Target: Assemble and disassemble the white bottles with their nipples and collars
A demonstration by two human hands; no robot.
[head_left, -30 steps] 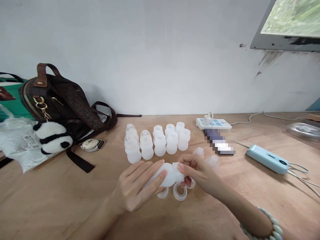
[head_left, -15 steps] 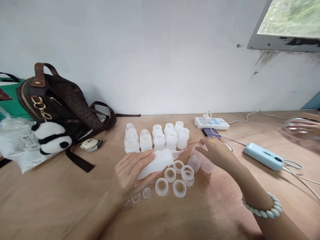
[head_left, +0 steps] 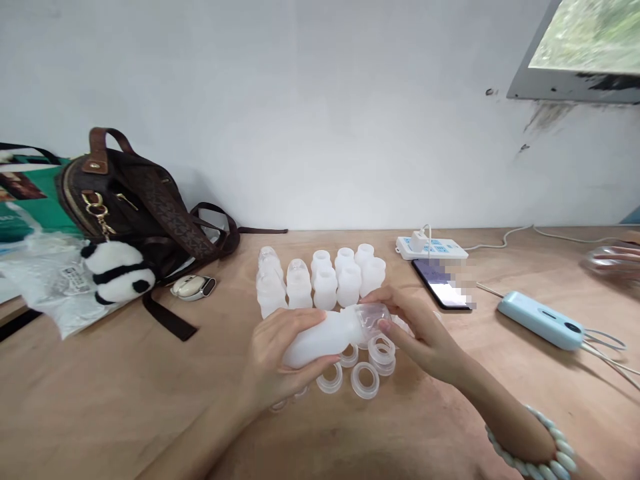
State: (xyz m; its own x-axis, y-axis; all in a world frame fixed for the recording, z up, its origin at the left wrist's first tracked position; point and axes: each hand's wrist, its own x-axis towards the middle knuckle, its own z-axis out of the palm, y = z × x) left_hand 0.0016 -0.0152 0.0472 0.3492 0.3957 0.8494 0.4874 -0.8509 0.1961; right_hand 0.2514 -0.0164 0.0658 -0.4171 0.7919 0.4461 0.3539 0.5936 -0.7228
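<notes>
My left hand (head_left: 285, 357) wraps round a white squeeze bottle (head_left: 320, 337), which lies tilted with its neck toward the right. My right hand (head_left: 415, 327) is closed on a clear cap (head_left: 374, 318) that sits over the bottle's tip end. Below the bottle lie several translucent rings (head_left: 365, 380), some partly hidden by my hands. Behind it stand several open white bottles (head_left: 325, 288) in rows. Bottles with clear caps on, such as this capped bottle (head_left: 299, 283), stand to their left. More clear caps are mostly hidden behind my right hand.
On the left are a dark backpack (head_left: 145, 200), a panda plush (head_left: 119, 272), a plastic bag (head_left: 55, 280) and a computer mouse (head_left: 189, 287). A power strip (head_left: 433, 249), a phone (head_left: 443, 283) and a light blue device (head_left: 543, 320) with cables lie on the right.
My right hand has moved left from the pile of clear caps and brought one over the bottle's pointed tip. My left hand still holds the bottle. The camera view has shifted slightly.
</notes>
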